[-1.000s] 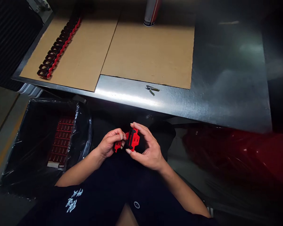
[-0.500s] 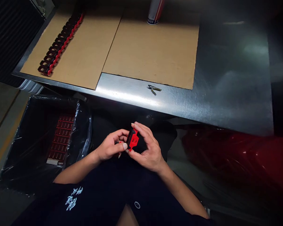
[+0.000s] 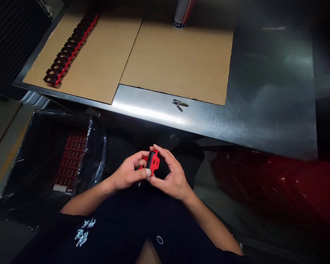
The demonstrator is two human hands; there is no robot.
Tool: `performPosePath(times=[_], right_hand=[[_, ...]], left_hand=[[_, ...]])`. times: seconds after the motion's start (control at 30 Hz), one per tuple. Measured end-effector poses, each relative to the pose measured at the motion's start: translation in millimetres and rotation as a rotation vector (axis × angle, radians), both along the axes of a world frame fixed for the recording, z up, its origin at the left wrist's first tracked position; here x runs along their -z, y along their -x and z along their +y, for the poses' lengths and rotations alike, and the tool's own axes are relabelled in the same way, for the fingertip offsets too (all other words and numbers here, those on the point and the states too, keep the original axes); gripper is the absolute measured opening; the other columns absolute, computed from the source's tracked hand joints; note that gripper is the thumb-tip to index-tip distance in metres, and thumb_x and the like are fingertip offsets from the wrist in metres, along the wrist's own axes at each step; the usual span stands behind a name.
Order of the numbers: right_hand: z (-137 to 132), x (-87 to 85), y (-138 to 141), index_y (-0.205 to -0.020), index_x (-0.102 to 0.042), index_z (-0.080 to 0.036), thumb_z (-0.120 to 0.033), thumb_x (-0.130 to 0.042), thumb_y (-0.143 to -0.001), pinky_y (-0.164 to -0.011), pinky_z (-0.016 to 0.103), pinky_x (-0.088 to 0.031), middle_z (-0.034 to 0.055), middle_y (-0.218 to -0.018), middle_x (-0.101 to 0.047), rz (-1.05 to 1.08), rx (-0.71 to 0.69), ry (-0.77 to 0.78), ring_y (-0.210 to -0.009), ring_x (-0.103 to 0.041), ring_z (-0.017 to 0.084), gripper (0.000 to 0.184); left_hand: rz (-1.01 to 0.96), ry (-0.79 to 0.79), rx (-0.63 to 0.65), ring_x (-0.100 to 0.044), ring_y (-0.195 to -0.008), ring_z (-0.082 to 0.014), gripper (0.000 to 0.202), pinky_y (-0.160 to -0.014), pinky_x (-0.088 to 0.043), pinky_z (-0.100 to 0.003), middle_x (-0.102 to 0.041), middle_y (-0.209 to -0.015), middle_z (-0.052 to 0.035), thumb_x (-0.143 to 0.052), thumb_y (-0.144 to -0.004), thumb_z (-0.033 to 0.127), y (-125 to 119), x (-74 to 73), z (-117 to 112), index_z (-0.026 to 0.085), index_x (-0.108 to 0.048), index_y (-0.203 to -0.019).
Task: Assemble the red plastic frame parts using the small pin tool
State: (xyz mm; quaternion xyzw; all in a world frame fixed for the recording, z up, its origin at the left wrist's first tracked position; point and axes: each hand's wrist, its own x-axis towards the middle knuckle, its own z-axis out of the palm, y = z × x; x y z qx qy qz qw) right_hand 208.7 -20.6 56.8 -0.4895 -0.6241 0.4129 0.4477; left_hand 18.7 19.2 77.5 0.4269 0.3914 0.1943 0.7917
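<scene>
Gripping a small red and black plastic part, both hands are working over the person's lap, below the near edge of the steel table. The left hand is closing thumb and fingers on the part's left side; the right hand is curling its fingers around the right side, index finger lying over the top. Whether the part is one piece or two pressed together cannot be told in the dim light. Two cardboard sheets are lying on the table, with a row of red and black parts resting on the left sheet, a spray can standing at the far edge, and a small metal clip lying on bare steel. A black-lined bin holding a red tray is sitting on the floor to the left.
</scene>
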Motion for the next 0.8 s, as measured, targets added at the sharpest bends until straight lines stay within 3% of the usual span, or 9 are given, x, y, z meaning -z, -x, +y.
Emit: performPosePath(times=[0.17, 0.33, 0.5, 0.57, 0.67, 0.8], right_hand=[[-3, 5.0, 2, -0.154, -0.044, -0.034, -0.018, -0.076, -0.078, -0.110, 0.049, -0.054, 0.0102, -0.145, -0.060, -0.007, 0.008, -0.076, -0.131, -0.062, 0.029, 0.084], [-4, 4.8, 1, -0.156, -0.040, -0.035, -0.018, -0.075, -0.080, -0.112, 0.051, -0.052, 0.0094, -0.147, -0.058, -0.024, -0.012, -0.113, -0.134, -0.059, 0.029, 0.085], [-5, 0.6, -10, -0.159, -0.032, -0.029, -0.023, -0.069, -0.081, -0.111, 0.049, -0.053, 0.0120, -0.153, -0.052, 0.090, -0.138, 0.022, -0.136, -0.058, 0.031, 0.087], [-7, 1.2, -14, -0.152, -0.042, -0.027, -0.027, -0.067, -0.083, -0.105, 0.048, -0.056, 0.0122, -0.142, -0.059, 0.144, -0.120, 0.058, -0.127, -0.063, 0.030, 0.073], [-7, 1.3, -15, -0.126, -0.060, -0.027, -0.031, -0.069, -0.084, -0.088, 0.041, -0.060, 0.0069, -0.111, -0.068, 0.192, -0.024, 0.057, -0.099, -0.070, 0.024, 0.043], [-5, -4.0, -9, -0.098, -0.066, -0.026, -0.032, -0.081, -0.080, -0.070, 0.036, -0.057, 0.0018, -0.085, -0.069, 0.185, 0.057, -0.034, -0.074, -0.064, 0.019, 0.024]], left_hand=[[0.038, -0.157, -0.009, -0.068, -0.080, -0.0178, 0.067, -0.072, -0.052, -0.025, -0.073, -0.092, -0.0078, -0.079, -0.082, 0.042, 4, 1.7, -2, 0.017, -0.056, -0.139], [0.135, -0.257, -0.004, -0.070, -0.079, -0.0179, 0.061, -0.073, -0.053, -0.026, -0.076, -0.092, -0.0066, -0.075, -0.083, 0.028, 4, -2.7, -4, 0.018, -0.058, -0.141], [0.151, -0.369, -0.092, -0.075, -0.090, -0.0211, 0.063, -0.084, -0.058, -0.029, -0.078, -0.106, -0.0079, -0.077, -0.079, 0.018, 4, -3.6, -7, 0.022, -0.062, -0.140], [0.158, -0.412, -0.112, -0.075, -0.089, -0.0211, 0.062, -0.085, -0.059, -0.030, -0.078, -0.109, -0.0081, -0.078, -0.077, 0.016, 5, -2.5, -8, 0.022, -0.065, -0.137], [0.199, -0.490, -0.104, -0.075, -0.083, -0.0196, 0.058, -0.081, -0.060, -0.030, -0.079, -0.108, -0.0076, -0.078, -0.075, 0.016, 6, -1.4, -10, 0.022, -0.069, -0.132], [0.236, -0.552, -0.039, -0.075, -0.082, -0.0200, 0.055, -0.076, -0.059, -0.029, -0.079, -0.111, -0.0093, -0.077, -0.077, 0.019, 4, -2.0, -10, 0.021, -0.069, -0.131]])
